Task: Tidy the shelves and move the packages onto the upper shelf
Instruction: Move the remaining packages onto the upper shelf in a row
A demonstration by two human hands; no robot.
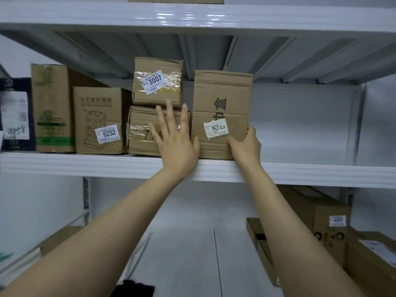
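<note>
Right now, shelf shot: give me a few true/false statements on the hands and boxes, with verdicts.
1. The right hand grips the tall box near its lower right corner. True.
2. The left hand holds the 3007 box. False: it is open, fingers straight, in front of the taped box below.
3. The 3007 box sits on top of the taped box. True.
4. The 6232 box stands right of the tall box. False: it stands left of the taped box.
5. The 4001 box sits below the upper shelf. True.
</note>
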